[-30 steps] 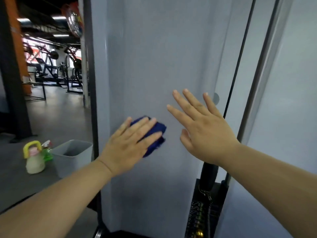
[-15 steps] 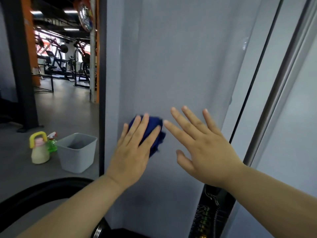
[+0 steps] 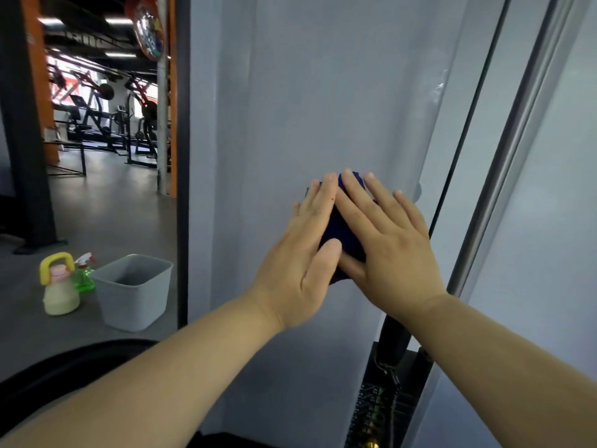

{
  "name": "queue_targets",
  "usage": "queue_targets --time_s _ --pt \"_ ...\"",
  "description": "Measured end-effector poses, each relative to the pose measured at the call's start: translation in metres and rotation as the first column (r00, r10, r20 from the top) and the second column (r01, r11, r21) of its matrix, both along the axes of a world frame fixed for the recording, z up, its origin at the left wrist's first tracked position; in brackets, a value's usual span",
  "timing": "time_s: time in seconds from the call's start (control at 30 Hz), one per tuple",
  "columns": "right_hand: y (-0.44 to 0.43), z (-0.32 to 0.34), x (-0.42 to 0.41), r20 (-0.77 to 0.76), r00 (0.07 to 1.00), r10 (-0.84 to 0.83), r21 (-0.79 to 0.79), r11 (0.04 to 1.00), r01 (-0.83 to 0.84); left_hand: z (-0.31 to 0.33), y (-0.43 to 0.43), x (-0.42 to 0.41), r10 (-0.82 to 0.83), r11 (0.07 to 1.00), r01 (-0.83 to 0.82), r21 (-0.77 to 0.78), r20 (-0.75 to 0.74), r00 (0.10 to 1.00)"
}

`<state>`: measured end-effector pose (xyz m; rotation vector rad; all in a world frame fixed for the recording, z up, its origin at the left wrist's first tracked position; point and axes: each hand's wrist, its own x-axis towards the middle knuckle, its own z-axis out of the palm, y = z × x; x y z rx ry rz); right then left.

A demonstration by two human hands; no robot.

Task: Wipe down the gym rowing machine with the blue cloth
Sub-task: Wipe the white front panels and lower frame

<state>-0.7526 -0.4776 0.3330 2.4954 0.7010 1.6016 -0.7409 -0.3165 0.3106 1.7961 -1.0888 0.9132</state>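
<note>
A plain dark blue fabric cloth shows against the pale blue-grey flat machine panel, beside a light grey plastic tub, a cream bottle with yellow handle and pink cap, a translucent green spray bottle and the dull grey floor.

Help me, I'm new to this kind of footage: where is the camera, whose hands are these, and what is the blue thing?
The camera sits on a person's head, looking forward and down, so these are their own arms. The left hand and right hand both lie flat, pressing a blue cloth against the pale grey upright panel of a gym machine. On the floor at the left stand a grey tub, a green spray bottle and a cream bottle with a yellow handle.
</note>
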Motion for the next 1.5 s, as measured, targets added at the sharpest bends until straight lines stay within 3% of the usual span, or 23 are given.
queue_targets --time_s 0.03,0.07,0.13,0.23,0.3,0.4,0.47,0.67,0.77,0.83,0.9,1.0,1.1,1.17,1.27,1.37,1.43,1.5 --pt "0.002 0.003 0.002 0.038 0.999 0.001 -0.014 1.0 0.0 -0.003 0.013 0.007 0.167 0.985 -0.172 0.032 0.123 0.978" --pt "0.004 0.006 0.003 0.072 0.997 0.004 -0.005 1.0 -0.004 -0.008 0.03 0.016 0.346 0.926 -0.372 0.057 0.262 0.901" --pt "0.011 0.014 0.002 0.131 0.991 0.007 0.107 0.994 -0.021 -0.022 0.069 0.031 0.59 0.743 -0.663 0.089 0.381 0.712" --pt "0.032 0.007 0.003 0.138 0.99 -0.011 0.247 0.969 -0.024 -0.045 0.116 0.043 0.707 0.59 -0.795 0.142 0.385 0.593" --pt "0.046 -0.022 0.007 0.071 0.997 0.012 0.15 0.988 -0.022 -0.06 0.13 0.047 0.699 0.549 -0.809 0.211 0.415 0.582" --pt "0.051 -0.068 0.013 -0.01 1.0 0.016 -0.205 0.979 -0.017 -0.072 0.131 0.051 0.683 0.544 -0.805 0.238 0.431 0.59" --pt "0.048 -0.073 0.013 -0.048 0.999 -0.006 -0.317 0.948 -0.009 -0.074 0.129 0.051 0.676 0.558 -0.801 0.218 0.439 0.591" --pt "0.063 0.002 0.019 0.167 0.981 0.1 0.074 0.991 -0.114 -0.082 0.14 0.053 0.626 0.595 -0.77 0.228 0.469 0.623" --pt "0.075 -0.039 0.027 0.062 0.985 0.161 -0.097 0.983 -0.155 -0.088 0.154 0.055 0.583 0.567 -0.772 0.287 0.523 0.622" --pt "0.074 -0.083 0.029 -0.051 0.985 0.163 -0.336 0.926 -0.171 -0.093 0.164 0.054 0.544 0.55 -0.77 0.323 0.562 0.624" --pt "0.065 -0.1 0.027 -0.129 0.98 0.153 -0.476 0.857 -0.196 -0.099 0.17 0.052 0.508 0.55 -0.757 0.353 0.578 0.639" --pt "0.066 -0.076 0.024 -0.106 0.979 0.172 -0.401 0.894 -0.201 -0.109 0.182 0.05 0.498 0.543 -0.742 0.393 0.561 0.662" --pt "0.074 -0.034 0.025 0.059 0.986 0.154 -0.097 0.984 -0.148 -0.116 0.187 0.051 0.491 0.552 -0.729 0.404 0.549 0.676" --pt "0.079 -0.026 0.027 0.074 0.988 0.132 -0.009 0.991 -0.132 -0.118 0.184 0.052 0.49 0.572 -0.717 0.397 0.536 0.688" --pt "0.084 -0.055 0.029 -0.056 0.992 0.111 -0.245 0.962 -0.121 -0.121 0.177 0.053 0.481 0.589 -0.701 0.402 0.522 0.704" --pt "0.077 -0.086 0.029 -0.162 0.98 0.115 -0.513 0.838 -0.183 -0.12 0.172 0.05 0.49 0.599 -0.7 0.388 0.514 0.704" --pt "0.071 -0.076 0.026 -0.134 0.983 0.128 -0.536 0.825 -0.18 -0.112 0.171 0.047 0.496 0.598 -0.705 0.381 0.515 0.699" --pt "0.068 -0.048 0.026 -0.041 0.991 0.125 -0.463 0.877 -0.13 -0.103 0.171 0.043 0.496 0.573 -0.714 0.403 0.523 0.693"
